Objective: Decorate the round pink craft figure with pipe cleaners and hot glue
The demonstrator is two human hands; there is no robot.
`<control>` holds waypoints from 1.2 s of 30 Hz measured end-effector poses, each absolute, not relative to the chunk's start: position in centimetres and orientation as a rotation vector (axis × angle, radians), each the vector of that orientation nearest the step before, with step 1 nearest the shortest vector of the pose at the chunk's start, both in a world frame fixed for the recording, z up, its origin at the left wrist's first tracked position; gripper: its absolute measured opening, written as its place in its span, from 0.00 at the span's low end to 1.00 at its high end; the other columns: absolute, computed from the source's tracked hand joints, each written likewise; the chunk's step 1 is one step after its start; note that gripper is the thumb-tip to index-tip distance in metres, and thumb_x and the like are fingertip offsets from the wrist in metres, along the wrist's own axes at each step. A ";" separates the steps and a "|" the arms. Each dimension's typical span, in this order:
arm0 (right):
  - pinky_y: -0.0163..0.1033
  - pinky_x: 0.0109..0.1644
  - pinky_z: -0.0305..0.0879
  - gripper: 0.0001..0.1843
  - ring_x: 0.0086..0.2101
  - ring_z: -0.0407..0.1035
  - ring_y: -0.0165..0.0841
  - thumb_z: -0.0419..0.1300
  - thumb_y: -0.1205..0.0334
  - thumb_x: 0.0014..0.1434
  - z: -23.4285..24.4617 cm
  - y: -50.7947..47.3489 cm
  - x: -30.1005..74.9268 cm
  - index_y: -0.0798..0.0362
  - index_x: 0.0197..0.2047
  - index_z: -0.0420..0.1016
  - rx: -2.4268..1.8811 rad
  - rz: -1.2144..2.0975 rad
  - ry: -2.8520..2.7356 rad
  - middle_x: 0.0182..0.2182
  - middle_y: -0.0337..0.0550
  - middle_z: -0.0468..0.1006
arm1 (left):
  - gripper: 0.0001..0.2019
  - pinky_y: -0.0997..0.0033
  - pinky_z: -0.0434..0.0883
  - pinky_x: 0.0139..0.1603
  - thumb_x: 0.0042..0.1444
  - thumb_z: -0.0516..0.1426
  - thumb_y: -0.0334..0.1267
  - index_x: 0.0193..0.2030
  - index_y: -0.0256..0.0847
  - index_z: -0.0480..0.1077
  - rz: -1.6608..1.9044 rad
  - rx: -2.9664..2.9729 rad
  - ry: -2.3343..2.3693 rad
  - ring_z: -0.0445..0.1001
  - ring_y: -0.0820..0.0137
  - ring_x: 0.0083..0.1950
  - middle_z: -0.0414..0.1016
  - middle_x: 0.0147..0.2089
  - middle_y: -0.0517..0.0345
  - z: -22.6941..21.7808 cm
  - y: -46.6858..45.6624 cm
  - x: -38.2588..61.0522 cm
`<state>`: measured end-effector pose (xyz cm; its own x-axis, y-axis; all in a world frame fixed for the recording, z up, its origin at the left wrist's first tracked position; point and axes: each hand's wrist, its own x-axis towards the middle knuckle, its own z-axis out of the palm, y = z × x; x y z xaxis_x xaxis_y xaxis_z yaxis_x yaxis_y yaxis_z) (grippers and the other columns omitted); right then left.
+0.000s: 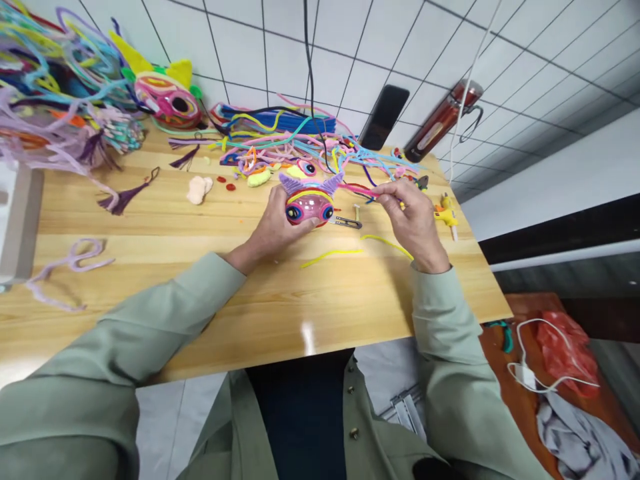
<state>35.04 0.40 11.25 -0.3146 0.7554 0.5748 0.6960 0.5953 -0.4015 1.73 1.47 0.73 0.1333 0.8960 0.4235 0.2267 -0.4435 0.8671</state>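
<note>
Within the gripping left hand (273, 230) sits a figurine (309, 203); right hand (414, 219) pinches pink strand (361, 190).

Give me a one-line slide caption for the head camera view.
Left hand holds a horned toy while the right hand pinches a pink pipe cleaner.

This looks like a small craft workshop: pipe cleaners (80, 67) heaped at ten o'clock, glue gun (445, 215) at three, wooden table (240, 307) between.

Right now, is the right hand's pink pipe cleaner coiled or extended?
Extended: the pink pipe cleaner runs nearly straight from the right hand toward the horned figure; whether attached, I cannot tell.
</note>
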 end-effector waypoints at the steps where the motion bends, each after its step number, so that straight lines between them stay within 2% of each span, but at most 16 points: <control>1: 0.54 0.59 0.80 0.21 0.48 0.83 0.46 0.59 0.41 0.88 11.7 0.0 33.9 0.43 0.55 0.89 -1.097 0.097 -2.101 0.45 0.46 0.90 | 0.44 0.41 0.79 0.79 0.62 0.79 0.67 0.75 0.47 0.72 1.351 1.779 1.069 0.79 0.43 0.76 0.78 0.72 0.42 0.7 1.5 1.8; 8: 0.52 0.59 0.78 0.20 0.50 0.83 0.45 0.55 0.51 0.90 9.6 0.9 29.6 0.45 0.53 0.89 -1.008 0.066 -2.191 0.46 0.49 0.89 | 0.45 0.39 0.81 0.75 0.61 0.78 0.73 0.71 0.47 0.73 1.362 1.802 1.067 0.80 0.42 0.72 0.78 0.68 0.43 0.6 1.5 2.0; 12: 0.52 0.58 0.79 0.21 0.50 0.83 0.45 0.54 0.51 0.90 8.6 1.5 29.9 0.46 0.53 0.89 -1.065 0.036 -2.176 0.46 0.50 0.90 | 0.46 0.42 0.82 0.72 0.61 0.78 0.72 0.74 0.48 0.72 1.380 1.787 1.045 0.80 0.43 0.72 0.78 0.69 0.42 0.6 1.4 2.0; 22: 0.51 0.58 0.78 0.25 0.49 0.83 0.45 0.51 0.48 0.91 7.7 1.6 29.5 0.46 0.55 0.89 -1.044 0.016 -2.168 0.46 0.51 0.89 | 0.44 0.38 0.81 0.75 0.63 0.79 0.70 0.74 0.49 0.73 1.385 1.831 1.032 0.79 0.43 0.72 0.79 0.68 0.43 0.4 1.5 1.8; 30: 0.51 0.57 0.75 0.21 0.49 0.80 0.45 0.53 0.51 0.91 8.2 1.2 29.2 0.45 0.56 0.88 -1.030 -0.010 -2.163 0.46 0.49 0.87 | 0.46 0.41 0.81 0.76 0.62 0.79 0.70 0.75 0.46 0.71 1.362 1.767 1.006 0.80 0.44 0.74 0.78 0.72 0.41 0.5 1.5 2.0; 36: 0.52 0.56 0.74 0.20 0.47 0.77 0.45 0.53 0.53 0.91 9.3 0.7 28.7 0.43 0.58 0.88 -1.083 -0.170 -2.203 0.43 0.47 0.82 | 0.44 0.37 0.76 0.81 0.68 0.75 0.70 0.78 0.47 0.70 1.348 1.797 0.959 0.77 0.44 0.76 0.78 0.74 0.42 0.7 1.5 1.8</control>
<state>28.66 0.72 9.31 -0.4328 0.6569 0.6173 0.7439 0.6471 -0.1670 1.84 1.45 0.70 0.1897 0.8652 0.4642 0.1548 -0.4932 0.8560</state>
